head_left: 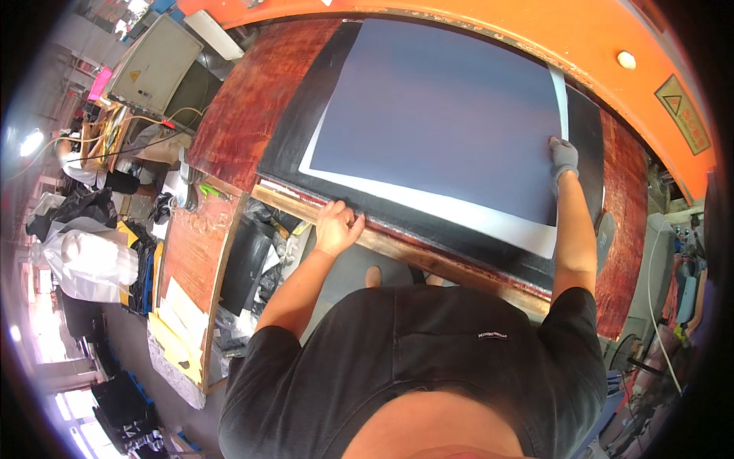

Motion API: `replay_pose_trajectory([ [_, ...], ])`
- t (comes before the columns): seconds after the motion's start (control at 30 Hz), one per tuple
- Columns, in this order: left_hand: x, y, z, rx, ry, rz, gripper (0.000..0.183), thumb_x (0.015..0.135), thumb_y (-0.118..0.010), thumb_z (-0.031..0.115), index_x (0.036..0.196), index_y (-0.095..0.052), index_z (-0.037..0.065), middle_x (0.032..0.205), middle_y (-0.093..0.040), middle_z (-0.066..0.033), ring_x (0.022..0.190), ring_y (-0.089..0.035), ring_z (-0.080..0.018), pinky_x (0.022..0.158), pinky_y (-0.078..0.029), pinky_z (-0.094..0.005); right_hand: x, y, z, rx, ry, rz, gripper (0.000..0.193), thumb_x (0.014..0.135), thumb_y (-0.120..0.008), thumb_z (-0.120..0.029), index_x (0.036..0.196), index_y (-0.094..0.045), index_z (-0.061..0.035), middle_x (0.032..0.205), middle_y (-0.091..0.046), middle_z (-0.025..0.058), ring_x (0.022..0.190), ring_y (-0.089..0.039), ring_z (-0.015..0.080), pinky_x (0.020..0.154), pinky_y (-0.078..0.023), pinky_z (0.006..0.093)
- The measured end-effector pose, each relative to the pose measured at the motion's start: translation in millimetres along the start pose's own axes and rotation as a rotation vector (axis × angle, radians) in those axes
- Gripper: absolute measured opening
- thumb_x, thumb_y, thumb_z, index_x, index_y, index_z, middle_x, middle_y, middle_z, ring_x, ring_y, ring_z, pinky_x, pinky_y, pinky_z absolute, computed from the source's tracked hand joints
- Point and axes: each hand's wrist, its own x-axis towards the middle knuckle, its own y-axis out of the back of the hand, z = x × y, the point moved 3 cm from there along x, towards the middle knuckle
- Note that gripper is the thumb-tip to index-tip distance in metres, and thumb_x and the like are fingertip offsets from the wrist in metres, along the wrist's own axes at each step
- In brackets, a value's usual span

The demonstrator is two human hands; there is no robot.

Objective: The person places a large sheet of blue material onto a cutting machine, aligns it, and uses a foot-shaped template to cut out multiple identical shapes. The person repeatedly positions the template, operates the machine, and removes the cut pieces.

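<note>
A large blue-grey sheet (443,122) lies on a black board (287,149), with a white sheet (459,208) showing beneath it along the near and right edges. My right hand (563,157), in a grey glove, has its fingers closed at the right edge of the sheets. Whether it pinches only the upper sheet or both is hard to make out. My bare left hand (339,228) rests at the table's wooden front edge (397,246), its fingers bent over the wood, apart from the sheets.
Beyond the table curves an orange machine frame (512,29) with a warning plate (683,115). Reddish-brown boards (256,92) flank the black board. At left stand a grey cabinet (157,61) and a wooden side table (195,260) with yellow papers (180,333). A round fan-like object (627,352) stands at right.
</note>
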Motion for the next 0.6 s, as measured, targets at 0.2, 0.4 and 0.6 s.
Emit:
replay_pose_trajectory([
  [0.2, -33.8, 14.4, 0.2, -0.034, 0.089, -0.006, 0.018, 0.073, -0.069, 0.019, 0.067, -0.056, 0.007, 0.072, -0.052, -0.0082, 0.071, -0.053, -0.0289, 0.065, -0.042, -0.0401, -28.2, 26.6, 0.0, -0.030, 0.034, -0.053, 0.027, 0.083, -0.064, -0.026, 0.087, -0.067, 0.0004, 0.068, -0.055, -0.0015, 0.062, -0.046, 0.0080, 0.058, -0.038, 0.0258],
  [0.4, 31.2, 33.0, -50.1, 0.017, 0.126, 0.131, 0.049, 0.084, -0.062, 0.027, 0.122, -0.050, -0.001, 0.122, -0.051, -0.0206, 0.112, -0.048, -0.0372, 0.094, -0.035, -0.0467, -82.9, 43.8, -4.9, -0.082, 0.096, 0.005, 0.029, 0.086, -0.062, -0.027, 0.086, -0.066, 0.0015, 0.065, -0.050, -0.0043, 0.061, -0.042, 0.0072, 0.056, -0.036, 0.0252],
  [0.6, 90.5, -9.5, -57.4, 0.226, 0.144, -0.235, 0.072, 0.088, -0.052, 0.048, 0.137, -0.035, -0.002, 0.147, -0.024, -0.0230, 0.138, -0.021, -0.0364, 0.110, -0.019, -0.0480, -104.3, 70.0, 3.3, -0.154, 0.112, 0.062, 0.030, 0.088, -0.061, -0.025, 0.095, -0.066, 0.0034, 0.076, -0.060, -0.0006, 0.069, -0.049, 0.0076, 0.063, -0.042, 0.0252],
])
